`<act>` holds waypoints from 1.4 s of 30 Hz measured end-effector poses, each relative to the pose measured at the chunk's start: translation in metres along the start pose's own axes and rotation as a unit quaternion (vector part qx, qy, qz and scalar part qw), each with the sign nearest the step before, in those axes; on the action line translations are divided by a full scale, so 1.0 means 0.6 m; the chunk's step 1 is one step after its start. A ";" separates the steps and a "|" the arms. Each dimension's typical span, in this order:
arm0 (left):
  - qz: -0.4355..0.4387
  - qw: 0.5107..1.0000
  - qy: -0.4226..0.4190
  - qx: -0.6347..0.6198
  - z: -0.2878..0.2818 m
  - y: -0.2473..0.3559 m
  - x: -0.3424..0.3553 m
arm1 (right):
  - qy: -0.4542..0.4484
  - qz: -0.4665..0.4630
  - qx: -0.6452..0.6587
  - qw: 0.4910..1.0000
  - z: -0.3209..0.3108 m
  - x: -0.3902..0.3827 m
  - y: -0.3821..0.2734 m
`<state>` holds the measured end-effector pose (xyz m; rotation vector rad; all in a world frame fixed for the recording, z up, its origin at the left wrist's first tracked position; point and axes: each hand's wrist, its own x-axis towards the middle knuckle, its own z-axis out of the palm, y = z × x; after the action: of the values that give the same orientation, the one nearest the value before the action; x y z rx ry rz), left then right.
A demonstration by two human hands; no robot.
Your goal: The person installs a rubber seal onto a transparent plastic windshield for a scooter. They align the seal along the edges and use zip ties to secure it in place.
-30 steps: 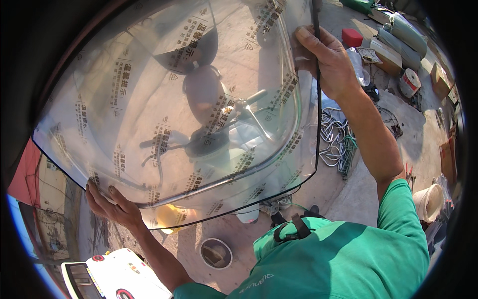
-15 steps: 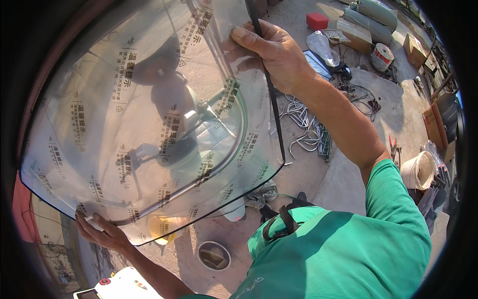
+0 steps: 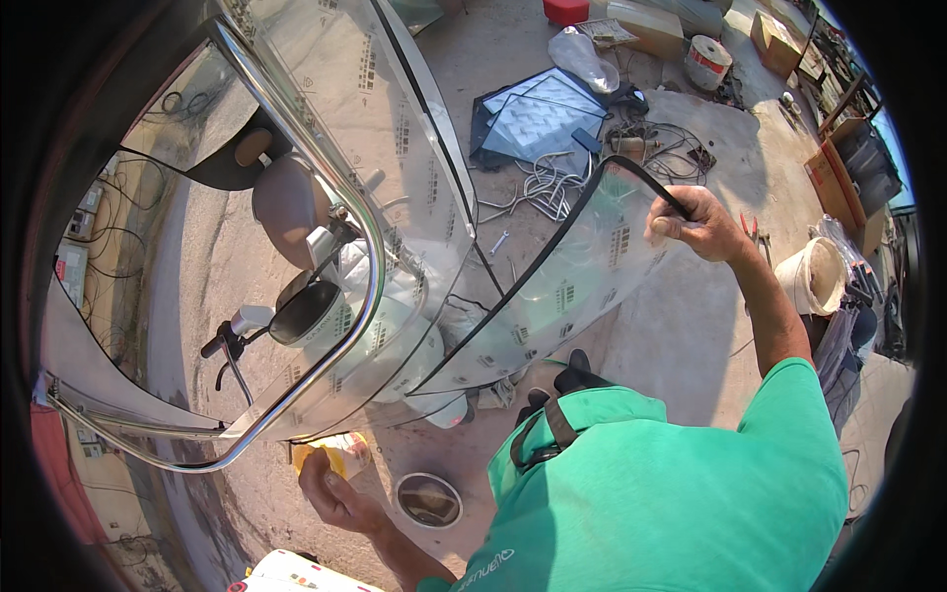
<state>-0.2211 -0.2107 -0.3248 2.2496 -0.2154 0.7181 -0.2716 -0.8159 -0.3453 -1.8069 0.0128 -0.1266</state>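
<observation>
My right hand is closed on the black-edged corner of a clear plastic panel, printed with dark markings. The panel slants down and left toward a vehicle's bent chrome tube. More clear printed sheeting with black edging spreads behind the tube. Low on the left, my left hand is curled, just below the sheeting's lower edge and in front of a yellow-and-white container. Whether anything lies in its fingers is hidden. Through the clear sheeting show a dark rear-view mirror and a handlebar lever.
Bent metal tubes and a wrench lie on the concrete beyond the panel, near flat wrapped sheets. To the right stand a white bucket and a cardboard box. A round-rimmed object rests near my left forearm.
The panel has swung from in front of me to the right, uncovering the chrome tube and mirror. My right hand moved right and down with its corner; my left hand came off its lower edge.
</observation>
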 end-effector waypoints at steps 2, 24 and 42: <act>-0.078 0.984 -0.072 -0.146 0.059 -0.011 -0.060 | 0.013 0.057 -0.154 0.986 0.005 -0.063 0.008; -0.330 0.772 -0.512 -0.180 0.803 -0.070 -0.214 | 0.208 0.518 -0.068 0.827 0.019 -0.376 0.481; -0.282 0.752 -0.595 0.033 1.647 -0.361 -0.395 | 0.191 0.683 0.023 0.705 -0.004 -0.345 0.564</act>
<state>0.0853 -0.7724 -1.1432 2.3137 -0.0808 -1.1116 -0.4578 -0.8829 -0.6895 -1.2741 1.5958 0.5642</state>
